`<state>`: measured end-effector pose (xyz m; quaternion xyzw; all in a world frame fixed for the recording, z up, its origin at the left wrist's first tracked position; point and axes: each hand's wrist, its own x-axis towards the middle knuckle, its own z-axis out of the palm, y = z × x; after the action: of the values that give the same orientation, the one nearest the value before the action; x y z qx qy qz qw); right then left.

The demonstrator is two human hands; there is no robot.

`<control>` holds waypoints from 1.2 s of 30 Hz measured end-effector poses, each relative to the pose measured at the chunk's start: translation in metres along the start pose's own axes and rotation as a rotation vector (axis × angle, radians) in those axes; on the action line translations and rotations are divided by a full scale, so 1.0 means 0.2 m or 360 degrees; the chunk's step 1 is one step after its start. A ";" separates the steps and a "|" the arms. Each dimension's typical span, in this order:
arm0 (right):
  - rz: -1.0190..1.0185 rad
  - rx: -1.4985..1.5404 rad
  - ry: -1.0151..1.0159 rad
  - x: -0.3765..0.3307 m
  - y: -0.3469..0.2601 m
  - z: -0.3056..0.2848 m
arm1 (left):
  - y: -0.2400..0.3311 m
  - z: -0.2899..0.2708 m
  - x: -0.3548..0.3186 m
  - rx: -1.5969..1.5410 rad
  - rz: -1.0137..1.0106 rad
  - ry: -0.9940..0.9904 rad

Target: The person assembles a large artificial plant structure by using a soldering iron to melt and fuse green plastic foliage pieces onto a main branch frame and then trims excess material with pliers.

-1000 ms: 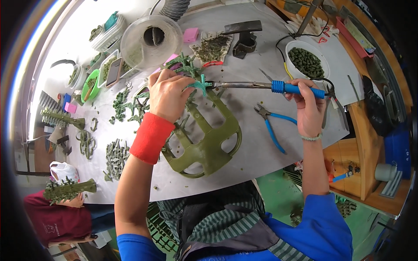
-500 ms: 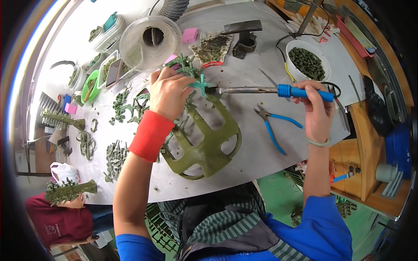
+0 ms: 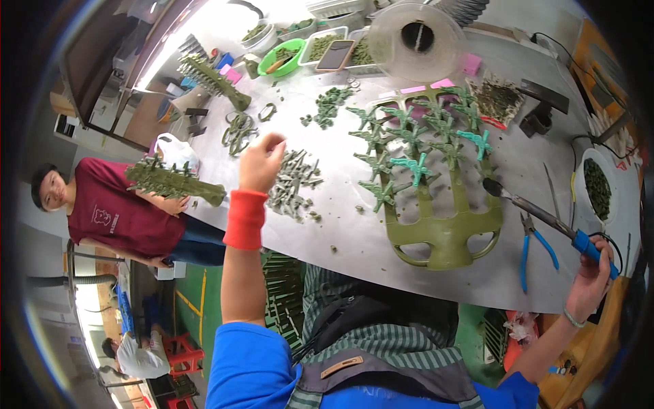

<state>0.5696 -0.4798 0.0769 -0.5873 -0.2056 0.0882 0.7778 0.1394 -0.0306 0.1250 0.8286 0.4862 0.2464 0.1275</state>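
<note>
Since the earlier frame, the left hand [image 3: 260, 162] has lifted off the green plastic frame [image 3: 436, 225] and swung out toward nine o'clock, and the view has turned left with it. That hand is now hovering above the table with its fingers curled loosely inward, holding nothing that can be seen, and a red wristband [image 3: 244, 219] is sitting just below it. The right hand [image 3: 591, 279] is closing around the blue handle of a soldering iron [image 3: 545, 219], whose dark tip is touching the frame's right edge at about three o'clock.

The frame is lying flat at the table's centre, its rounded base toward the person. Roughly ten small toy-soldier figures [image 3: 415, 167] are sitting on its upper prongs; two of them are teal, the rest darker green. One pair of blue-handled pliers [image 3: 529, 247] is lying just right of the frame. A heap of loose green parts [image 3: 293, 184] is lying just right of the left hand.

The grey table [image 3: 354, 238] is curving away, with bare surface between the heap and the frame and along the near edge. At twelve o'clock a clear round spool [image 3: 417, 37] is standing. At nine o'clock, beyond the table edge, another person in a dark red shirt [image 3: 116, 211] is holding a long spiky green piece [image 3: 174, 183].
</note>
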 end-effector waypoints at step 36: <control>-0.0110 0.0135 -0.0124 -0.06 -0.07 0.18 | 1.15 0.64 -0.12 -0.0201 0.1576 -0.0090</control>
<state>0.5415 -0.4574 0.0954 -0.5425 -0.2520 0.0928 0.7960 0.3689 -0.1616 0.1129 0.9570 0.0149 0.2837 0.0582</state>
